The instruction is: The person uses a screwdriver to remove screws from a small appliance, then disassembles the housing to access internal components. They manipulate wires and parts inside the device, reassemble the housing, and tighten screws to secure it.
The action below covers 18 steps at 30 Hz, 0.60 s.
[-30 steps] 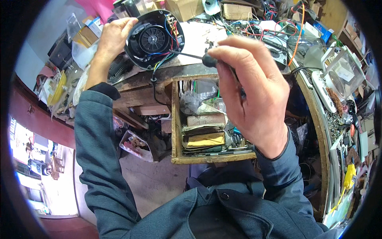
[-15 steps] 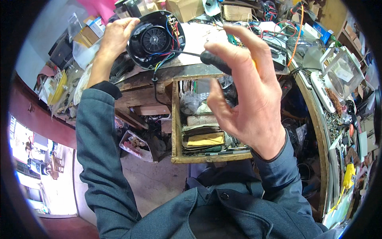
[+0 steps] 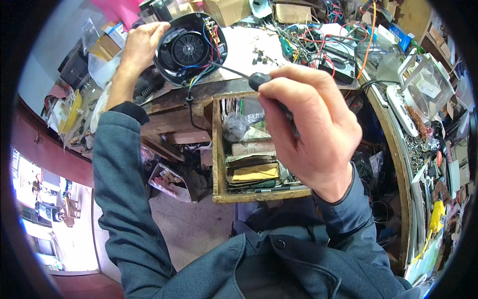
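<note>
R hand [image 3: 313, 129] is closed, fingers curled over and thumb up from below, gripping a screwdriver [image 3: 258, 80] by its blk handle – most of the handle is hidden in the palm. Shaft points away to the L, tip at the lower R part of the blk round housing [image 3: 188, 48], by the wires [image 3: 215, 47]; exact contact pt too small to tell.

L hand [image 3: 142, 47] is at the housing's upper L rim, fingers drawn tog. and bent over the edge, gripping it; thumb contact can't be made out.

Housing is at the front edge of the workbench [image 3: 201, 90], L of centre, open side facing the person, w/ a ribbed round part in the middle and red, blue + other coloured wires along its R side. A blk cord [image 3: 193, 112] hangs from its lower edge, down past the bench front.

White sheet [image 3: 241, 42] just R of housing, w/ small dark parts [image 3: 259, 56] on it. Green-handled tool [image 3: 286, 49] farther R, next to tangled leads [image 3: 313, 42]. Below the R hand – open wooden drawer [image 3: 217, 149], incl. a yellow packet [image 3: 255, 173], plastic bags [image 3: 235, 125] and pens or tools at its front.
</note>
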Tool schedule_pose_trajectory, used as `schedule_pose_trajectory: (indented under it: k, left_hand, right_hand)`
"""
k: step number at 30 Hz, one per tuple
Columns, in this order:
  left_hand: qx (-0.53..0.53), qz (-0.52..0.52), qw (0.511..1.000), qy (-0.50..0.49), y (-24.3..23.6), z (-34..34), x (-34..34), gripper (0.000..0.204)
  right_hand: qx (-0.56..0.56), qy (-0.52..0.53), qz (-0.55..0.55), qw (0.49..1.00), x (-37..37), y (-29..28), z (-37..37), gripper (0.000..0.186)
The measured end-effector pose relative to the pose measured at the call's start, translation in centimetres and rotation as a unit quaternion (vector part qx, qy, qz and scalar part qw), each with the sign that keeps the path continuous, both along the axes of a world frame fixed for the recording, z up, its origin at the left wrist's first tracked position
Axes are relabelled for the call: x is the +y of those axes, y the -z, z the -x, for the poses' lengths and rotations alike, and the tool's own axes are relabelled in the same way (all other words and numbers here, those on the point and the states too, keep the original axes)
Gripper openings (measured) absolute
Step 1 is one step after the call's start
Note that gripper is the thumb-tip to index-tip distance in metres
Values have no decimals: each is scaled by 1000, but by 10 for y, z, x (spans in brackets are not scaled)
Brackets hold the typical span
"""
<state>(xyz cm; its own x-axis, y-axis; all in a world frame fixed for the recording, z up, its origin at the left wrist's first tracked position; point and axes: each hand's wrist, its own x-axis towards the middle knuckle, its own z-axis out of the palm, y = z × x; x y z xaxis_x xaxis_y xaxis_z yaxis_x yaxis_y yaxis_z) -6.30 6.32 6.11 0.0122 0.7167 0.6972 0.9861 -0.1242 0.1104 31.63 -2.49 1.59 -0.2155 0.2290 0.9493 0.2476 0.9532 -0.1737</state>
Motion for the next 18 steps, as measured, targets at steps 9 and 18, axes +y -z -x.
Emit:
schedule_pose_trajectory:
  k: [9,18]
  left_hand:
    - [26,19,999,-2,-5,3,3,37]
    - [41,37,998,2,-5,30,18,40]
  right_hand:
    - [1,19,-77,997,2,23,14,25]
    - [22,32,-60,997,12,18,10,23]
